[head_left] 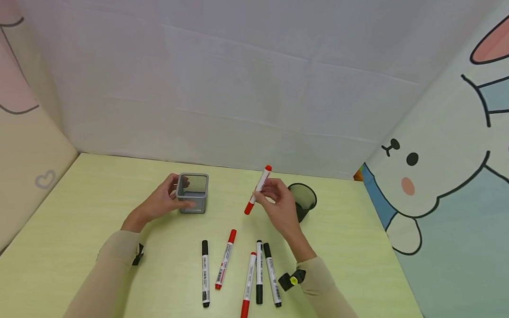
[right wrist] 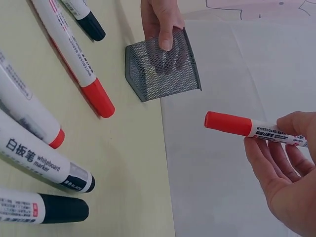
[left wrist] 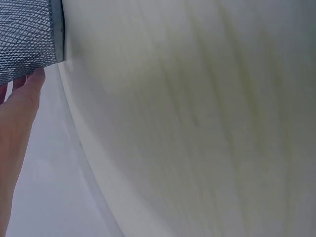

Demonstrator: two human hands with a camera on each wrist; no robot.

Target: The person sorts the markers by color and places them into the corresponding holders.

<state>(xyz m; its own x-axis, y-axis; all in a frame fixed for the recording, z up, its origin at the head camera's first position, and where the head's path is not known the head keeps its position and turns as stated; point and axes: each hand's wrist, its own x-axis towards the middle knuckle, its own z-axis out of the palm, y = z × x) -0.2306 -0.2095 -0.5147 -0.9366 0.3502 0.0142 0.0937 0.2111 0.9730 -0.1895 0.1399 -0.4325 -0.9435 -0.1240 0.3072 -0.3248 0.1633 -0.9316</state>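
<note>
Left hand (head_left: pixel 164 200) had its thumb on the front and its fingers round the left side of the grey square mesh holder (head_left: pixel 200 205), gripping it upright, opening up; couldn't tell if its base touched the table (head_left: pixel 121 191). Right hand (head_left: pixel 281 208) pinched a red whiteboard marker (head_left: pixel 261 182) between thumb and fingers, slanted in the air, red cap low, plug end up, between the square holder and the black round mesh holder (head_left: pixel 305 210). Round one stood just beside the right hand, partly hidden by it; contact unclear. Five more markers lay nearer the person, roughly lengthwise: leftmost black marker (head_left: pixel 206 273), cap away; slanted red marker (head_left: pixel 226 261), cap away; second red marker (head_left: pixel 249 277), cap toward the person; middle black marker (head_left: pixel 259 268), close beside it, cap toward the person; rightmost black marker (head_left: pixel 272 276), slanted, cap away. White cloth (head_left: pixel 241 82) hung behind the table, rabbit-print panel (head_left: pixel 446 172) at right. Beige sleeves (head_left: pixel 108 276) on both arms.
</note>
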